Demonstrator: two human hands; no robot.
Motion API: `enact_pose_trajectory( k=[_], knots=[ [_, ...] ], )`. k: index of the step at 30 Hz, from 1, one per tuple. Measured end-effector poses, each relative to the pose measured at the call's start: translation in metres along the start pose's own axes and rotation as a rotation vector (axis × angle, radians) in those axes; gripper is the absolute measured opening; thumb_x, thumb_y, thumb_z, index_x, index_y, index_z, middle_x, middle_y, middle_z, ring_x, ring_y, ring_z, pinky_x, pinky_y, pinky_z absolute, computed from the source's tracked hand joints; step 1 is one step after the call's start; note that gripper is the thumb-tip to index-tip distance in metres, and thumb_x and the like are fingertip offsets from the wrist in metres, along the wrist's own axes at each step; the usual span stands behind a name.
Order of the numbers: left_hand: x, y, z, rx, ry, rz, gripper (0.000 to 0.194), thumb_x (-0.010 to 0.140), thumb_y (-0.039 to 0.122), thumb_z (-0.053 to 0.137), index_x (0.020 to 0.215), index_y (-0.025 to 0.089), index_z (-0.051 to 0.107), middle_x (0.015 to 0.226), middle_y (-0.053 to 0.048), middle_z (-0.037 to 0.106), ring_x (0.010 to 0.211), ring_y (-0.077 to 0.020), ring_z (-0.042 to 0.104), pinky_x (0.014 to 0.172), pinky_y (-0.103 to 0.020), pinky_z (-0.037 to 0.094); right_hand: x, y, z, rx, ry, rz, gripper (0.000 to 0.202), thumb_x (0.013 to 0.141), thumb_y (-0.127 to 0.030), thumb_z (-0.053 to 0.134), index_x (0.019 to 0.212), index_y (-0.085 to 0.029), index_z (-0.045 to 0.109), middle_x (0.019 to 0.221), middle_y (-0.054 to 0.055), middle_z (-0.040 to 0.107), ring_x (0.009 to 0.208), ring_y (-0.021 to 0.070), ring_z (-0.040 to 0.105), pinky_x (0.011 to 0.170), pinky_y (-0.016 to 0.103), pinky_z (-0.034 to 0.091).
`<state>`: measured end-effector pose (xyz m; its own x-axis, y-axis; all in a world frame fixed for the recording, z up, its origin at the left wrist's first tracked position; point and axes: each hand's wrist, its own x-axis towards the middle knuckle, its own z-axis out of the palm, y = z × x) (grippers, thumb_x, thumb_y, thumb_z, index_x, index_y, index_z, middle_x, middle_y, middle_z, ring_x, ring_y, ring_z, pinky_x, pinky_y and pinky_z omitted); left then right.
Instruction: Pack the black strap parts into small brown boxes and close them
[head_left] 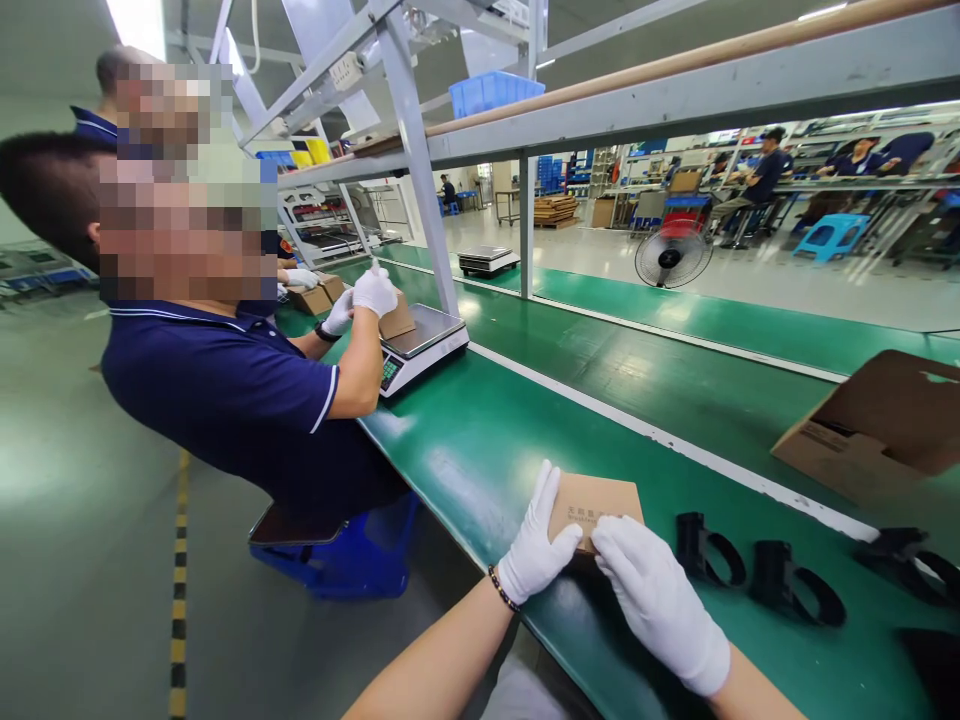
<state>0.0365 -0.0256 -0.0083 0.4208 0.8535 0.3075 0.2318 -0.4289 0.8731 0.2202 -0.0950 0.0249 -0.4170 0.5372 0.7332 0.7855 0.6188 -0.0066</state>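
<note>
Right hand [660, 600]: 5 o'clock of the carton [596, 495], fingers holding its near edge.
Left hand [536, 548]: 8 o'clock, fingers straight along its side.
Carton: 5 o'clock in view, gripped between both hands.
Black rings [693, 548]: 4 o'clock from it.

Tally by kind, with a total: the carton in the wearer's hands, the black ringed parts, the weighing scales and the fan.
Carton in the left hand and right hand: 1
Black ringed parts: 3
Weighing scales: 2
Fan: 1
Total: 7
The dark thing cut off at lower right is uncounted.
</note>
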Motion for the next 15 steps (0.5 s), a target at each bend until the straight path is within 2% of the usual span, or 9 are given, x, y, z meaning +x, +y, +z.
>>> enact_pose_trajectory(
  k=[3,6,8,12,15],
  knots=[
    [0.001,-0.001,0.0,-0.03,0.001,-0.018,0.075,0.088,0.037,0.051,0.15,0.02,0.013,0.159,-0.011,0.009,0.146,-0.028,0.01,0.121,-0.048,0.013,0.01,-0.003,0.003,0.07,0.05,0.084,0.033,0.087,-0.011,0.053,0.119,-0.019,0.049,0.105,0.01,0.062,0.1,0.0203,0.059,0.089,0.042,0.051],
    [0.001,-0.001,0.0,-0.033,0.011,0.0,0.076,0.087,0.037,0.053,0.15,0.02,0.014,0.159,-0.01,0.01,0.146,-0.0286,0.011,0.121,-0.049,0.013,0.014,-0.003,0.001,0.165,0.057,0.05,0.022,0.088,-0.011,0.053,0.108,-0.018,0.054,0.094,0.006,0.062,0.092,0.0181,0.06,0.088,0.041,0.05],
    [0.001,-0.002,0.0,-0.027,0.016,0.013,0.075,0.087,0.038,0.053,0.15,0.02,0.015,0.158,-0.011,0.012,0.146,-0.0291,0.012,0.12,-0.05,0.014,0.012,-0.003,0.003,0.168,0.045,0.063,0.018,0.087,-0.011,0.054,0.103,-0.018,0.057,0.094,0.007,0.062,0.09,0.0181,0.059,0.085,0.04,0.05],
    [0.002,-0.006,-0.004,0.014,0.009,0.024,0.074,0.088,0.038,0.052,0.15,0.02,0.014,0.157,-0.012,0.016,0.145,-0.0292,0.017,0.119,-0.051,0.018,0.006,-0.006,0.014,0.059,0.125,0.235,0.026,0.088,-0.015,0.054,0.114,-0.019,0.058,0.114,0.014,0.059,0.099,0.0222,0.059,0.08,0.039,0.053],
    [0.004,-0.002,-0.011,0.152,0.021,0.102,0.071,0.091,0.031,0.049,0.15,0.022,0.01,0.156,-0.014,0.017,0.143,-0.0288,0.022,0.116,-0.051,0.027,0.009,-0.007,0.018,0.104,0.16,0.339,0.037,0.09,-0.017,0.052,0.126,-0.024,0.053,0.119,0.012,0.059,0.104,0.0217,0.06,0.084,0.037,0.054]
  ],
)
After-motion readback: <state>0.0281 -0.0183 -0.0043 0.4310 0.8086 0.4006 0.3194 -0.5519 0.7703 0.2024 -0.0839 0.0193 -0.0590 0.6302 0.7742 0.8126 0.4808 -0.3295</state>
